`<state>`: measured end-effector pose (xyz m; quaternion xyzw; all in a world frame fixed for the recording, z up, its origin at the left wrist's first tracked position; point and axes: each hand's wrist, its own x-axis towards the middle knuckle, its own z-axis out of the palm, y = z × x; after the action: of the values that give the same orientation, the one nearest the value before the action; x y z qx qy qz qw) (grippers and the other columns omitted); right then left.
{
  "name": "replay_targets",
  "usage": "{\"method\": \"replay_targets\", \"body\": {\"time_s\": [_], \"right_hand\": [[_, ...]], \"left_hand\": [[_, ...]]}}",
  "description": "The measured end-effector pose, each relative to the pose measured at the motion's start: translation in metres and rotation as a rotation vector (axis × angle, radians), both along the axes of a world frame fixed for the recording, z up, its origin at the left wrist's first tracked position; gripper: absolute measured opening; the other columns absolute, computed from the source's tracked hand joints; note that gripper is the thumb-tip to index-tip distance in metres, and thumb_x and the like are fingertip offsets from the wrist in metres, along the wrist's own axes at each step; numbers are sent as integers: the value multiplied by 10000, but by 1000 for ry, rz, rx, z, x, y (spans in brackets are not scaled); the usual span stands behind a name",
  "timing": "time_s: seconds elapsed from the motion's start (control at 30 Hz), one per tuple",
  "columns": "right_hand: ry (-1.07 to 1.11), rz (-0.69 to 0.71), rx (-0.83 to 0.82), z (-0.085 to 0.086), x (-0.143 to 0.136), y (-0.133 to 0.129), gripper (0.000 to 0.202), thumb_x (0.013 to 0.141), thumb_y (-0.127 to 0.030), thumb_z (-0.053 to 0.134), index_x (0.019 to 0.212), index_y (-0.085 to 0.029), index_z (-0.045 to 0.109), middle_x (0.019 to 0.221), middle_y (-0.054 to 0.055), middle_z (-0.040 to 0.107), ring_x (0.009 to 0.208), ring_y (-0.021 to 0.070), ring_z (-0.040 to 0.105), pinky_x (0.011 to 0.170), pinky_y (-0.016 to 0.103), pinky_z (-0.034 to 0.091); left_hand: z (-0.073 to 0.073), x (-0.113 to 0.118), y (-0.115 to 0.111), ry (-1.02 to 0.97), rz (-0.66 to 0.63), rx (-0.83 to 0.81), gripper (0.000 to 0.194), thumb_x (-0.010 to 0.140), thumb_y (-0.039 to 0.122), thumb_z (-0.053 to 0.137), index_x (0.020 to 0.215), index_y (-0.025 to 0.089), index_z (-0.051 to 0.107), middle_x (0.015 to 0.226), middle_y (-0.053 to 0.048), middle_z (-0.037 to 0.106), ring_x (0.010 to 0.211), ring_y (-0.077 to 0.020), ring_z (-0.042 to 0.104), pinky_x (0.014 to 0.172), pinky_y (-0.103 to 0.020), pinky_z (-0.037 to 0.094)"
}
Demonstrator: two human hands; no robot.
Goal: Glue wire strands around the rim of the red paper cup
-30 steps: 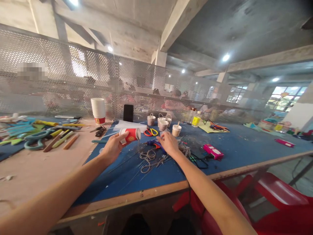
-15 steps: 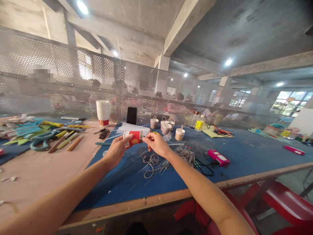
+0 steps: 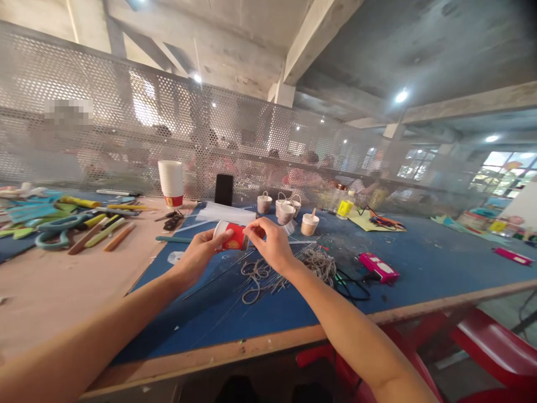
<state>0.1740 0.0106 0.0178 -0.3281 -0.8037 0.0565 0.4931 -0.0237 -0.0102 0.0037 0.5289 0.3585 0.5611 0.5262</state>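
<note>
A small red and white paper cup [image 3: 238,237] lies sideways in my left hand [image 3: 203,250], thumb on its red band and fingers beneath. At the cup's right end is my right hand [image 3: 268,242], with thumb and forefinger pinched close to its edge. Whatever those fingertips hold is too small to make out. Below the hands lie a loose heap of grey cord [image 3: 316,266] and several thin wires [image 3: 272,278]. Just behind are several small pale cups with loop handles [image 3: 286,212], and a cup with a stick in it [image 3: 309,224].
A stack of paper cups [image 3: 171,182] and a black phone [image 3: 224,190] stand near the perforated screen [image 3: 243,134]. Scissors [image 3: 59,230] and clay-coloured sticks [image 3: 119,237] lie left. Rightward are a yellow-labelled bottle [image 3: 345,207], a magenta device [image 3: 378,267] and red chairs [image 3: 499,347].
My view has shifted slightly. The cup has turned a little in my left hand, and my right fingertips have moved up along its right end.
</note>
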Motion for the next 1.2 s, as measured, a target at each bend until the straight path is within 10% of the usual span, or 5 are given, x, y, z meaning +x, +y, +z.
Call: {"method": "replay_targets", "body": {"time_s": [1.2], "right_hand": [[103,-2,-99,8,4,-2,156,959,-350,668,880,-218,689,851,11,736,775,156,678,781,263,529]], "left_hand": [[4,2,-3,-29,-49,-30,224,768,388,849,856,184,822,843,-84,813,735,-211,715,731,-283,556]]}}
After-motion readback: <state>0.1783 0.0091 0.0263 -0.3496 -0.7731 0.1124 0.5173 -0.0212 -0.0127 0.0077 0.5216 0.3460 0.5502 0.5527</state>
